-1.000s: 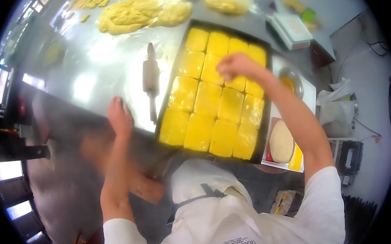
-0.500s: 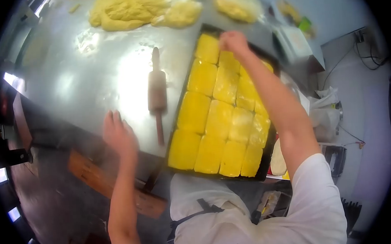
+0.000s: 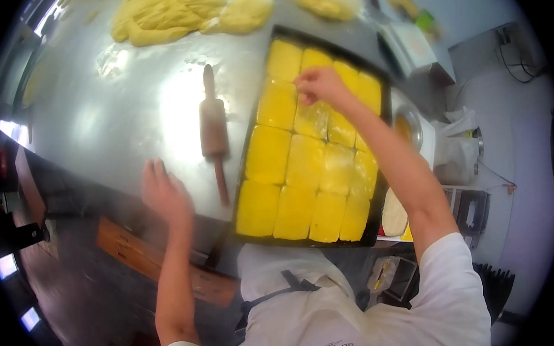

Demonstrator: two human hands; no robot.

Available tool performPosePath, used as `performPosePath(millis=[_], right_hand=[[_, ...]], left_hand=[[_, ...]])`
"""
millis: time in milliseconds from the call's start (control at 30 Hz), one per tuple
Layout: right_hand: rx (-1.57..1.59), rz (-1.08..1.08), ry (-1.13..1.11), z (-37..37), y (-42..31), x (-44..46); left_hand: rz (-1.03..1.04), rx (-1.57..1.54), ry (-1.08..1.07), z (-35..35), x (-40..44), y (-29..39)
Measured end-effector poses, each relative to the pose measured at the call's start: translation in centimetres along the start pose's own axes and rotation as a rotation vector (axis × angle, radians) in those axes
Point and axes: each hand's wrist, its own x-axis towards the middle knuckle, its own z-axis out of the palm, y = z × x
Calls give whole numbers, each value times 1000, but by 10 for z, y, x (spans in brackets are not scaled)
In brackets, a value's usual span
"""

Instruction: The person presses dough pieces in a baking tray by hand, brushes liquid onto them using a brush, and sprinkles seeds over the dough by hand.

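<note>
Yellow squares [image 3: 267, 154] beneath the right hand [image 3: 316, 87]

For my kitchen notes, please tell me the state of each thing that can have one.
Yellow squares: flat, shiny, side by side
Tray: filled with squares
Rolling pin: lying unheld
Large dough: unshaped heap
Right hand: fingers curled, above squares
Left hand: open, at table edge

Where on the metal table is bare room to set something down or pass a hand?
The metal table is bare left of the rolling pin, between the dough mound and left hand. Between pin and tray is only a narrow strip. The tray is crowded: yellow squares, right hand above.
</note>
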Motion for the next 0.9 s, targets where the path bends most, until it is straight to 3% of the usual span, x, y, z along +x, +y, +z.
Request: performPosePath(millis=[67, 100, 200, 233, 333, 367, 500, 600, 700, 800, 900], right_hand=[[251, -56, 194, 4, -1, -10], [213, -96, 281, 8, 1, -15], [-56, 100, -111, 18, 13, -48], [-57, -50, 30, 18, 22, -46], [32, -135, 339, 34, 30, -39], [-63, -88, 61, 37, 34, -44], [134, -203, 387, 51, 17, -30], [-193, -132, 62, 55, 16, -33], [252, -204, 377, 54, -2, -29], [132, -448, 373, 49, -48, -60], [207, -499, 558, 63, -50, -77]], left_hand=[[-1, -5, 4, 0, -3, -1], [0, -8, 14, 0, -5, -2], [32, -9, 29, 3, -3, -5], [32, -8, 34, 5, -3, -5], [28, -33, 38, 4, -4, -6], [33, -25, 31, 4, -4, -7], [38, -26, 43, 8, -3, -8], [46, -21, 44, 7, -4, -10], [33, -27, 39, 8, -4, -8], [34, -16, 35, 5, -3, -8], [13, -5, 33, 4, -4, -5]])
